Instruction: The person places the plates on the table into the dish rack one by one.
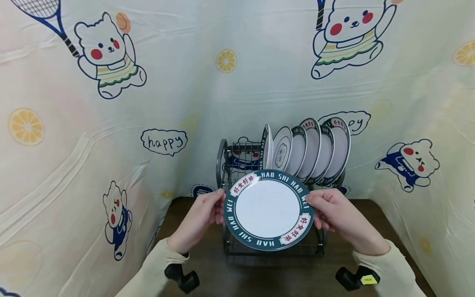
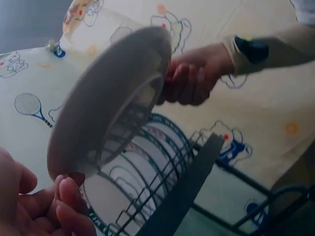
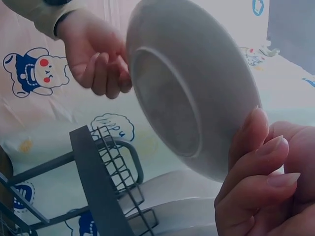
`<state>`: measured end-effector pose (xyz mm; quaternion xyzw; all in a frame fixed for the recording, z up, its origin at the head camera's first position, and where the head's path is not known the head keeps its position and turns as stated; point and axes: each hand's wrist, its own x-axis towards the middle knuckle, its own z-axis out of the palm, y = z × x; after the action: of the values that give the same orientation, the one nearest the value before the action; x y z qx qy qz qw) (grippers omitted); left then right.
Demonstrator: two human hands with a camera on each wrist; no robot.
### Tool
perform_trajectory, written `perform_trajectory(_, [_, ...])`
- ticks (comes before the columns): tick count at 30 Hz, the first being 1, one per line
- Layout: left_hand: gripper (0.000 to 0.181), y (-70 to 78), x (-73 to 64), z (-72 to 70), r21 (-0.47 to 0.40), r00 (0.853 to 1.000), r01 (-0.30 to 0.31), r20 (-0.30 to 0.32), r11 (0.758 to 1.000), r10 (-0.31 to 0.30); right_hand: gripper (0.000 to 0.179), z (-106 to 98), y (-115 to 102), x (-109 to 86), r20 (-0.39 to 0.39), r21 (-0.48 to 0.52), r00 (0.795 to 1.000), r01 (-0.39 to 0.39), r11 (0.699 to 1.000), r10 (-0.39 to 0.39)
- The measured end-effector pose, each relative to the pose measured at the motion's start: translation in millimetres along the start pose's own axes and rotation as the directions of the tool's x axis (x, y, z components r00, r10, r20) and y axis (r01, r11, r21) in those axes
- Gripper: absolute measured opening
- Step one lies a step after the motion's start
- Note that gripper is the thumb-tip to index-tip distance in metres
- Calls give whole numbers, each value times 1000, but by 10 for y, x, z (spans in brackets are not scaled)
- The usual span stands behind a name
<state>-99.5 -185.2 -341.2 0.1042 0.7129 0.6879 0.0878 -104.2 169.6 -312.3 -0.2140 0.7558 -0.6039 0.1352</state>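
Note:
Both hands hold one white plate [image 1: 267, 208] with a dark green lettered rim, tilted so its face shows in the head view. My left hand [image 1: 205, 210] pinches its left edge, thumb at the rim. At the opposite edge my right hand [image 1: 328, 208] grips with the thumb on top and fingers curled beneath. The plain underside [image 3: 197, 83] with its foot ring shows in the right wrist view. Behind the held plate, several similar plates [image 1: 339, 150] stand on edge in a dark wire dish rack [image 1: 222, 163].
The rack's left slots hold no plates. Under it lies a dark brown table [image 1: 193, 272]. A pale cloth [image 1: 237, 99] printed with cartoon bears hangs behind and along both sides.

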Motion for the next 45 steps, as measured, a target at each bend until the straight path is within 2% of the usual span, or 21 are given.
perform_trajectory(3, [42,-10,167,-86,109,992,-3,-127,994,17,36,-17,-36,6,-19,-15,1000,-9,1000,9])
perform_trajectory(6, [37,-32,374,-206,175,976,-8,-214,985,45,36,-50,-84,5,-43,-22,999,-1,1000,0])
perform_trajectory(10, [30,-97,620,-366,187,947,-30,-310,982,88,36,-110,-196,9,-83,-43,996,9,999,-12])
perform_trajectory(12, [29,-128,706,-417,188,931,-38,-351,981,104,36,-144,-281,29,-108,-67,994,6,998,-13])
perform_trajectory(14, [27,-147,764,-437,185,922,-38,-371,982,106,38,-177,-388,65,-129,-94,992,-2,996,-11])
perform_trajectory(21, [30,-109,857,-390,250,930,-17,-352,968,107,40,-331,-847,261,-204,-158,979,-7,987,-25])
perform_trajectory(26, [30,-102,870,-399,221,941,-7,-329,975,81,42,-437,-1148,438,-246,-251,966,11,968,-75])
perform_trajectory(29, [31,-108,873,-423,210,946,6,-318,978,63,42,-458,-1271,551,-274,-304,959,-9,953,-78])
perform_trajectory(36, [30,-94,855,-436,211,948,26,-315,977,43,41,-430,-1459,742,-265,-390,961,-30,920,-81])
perform_trajectory(41, [31,-72,838,-435,217,949,35,-314,976,36,37,-368,-1613,885,-260,-469,963,-62,881,-70])
perform_trajectory(45, [31,-76,845,-437,213,950,30,-310,977,38,38,-336,-1730,1000,-241,-565,968,-79,821,-72])
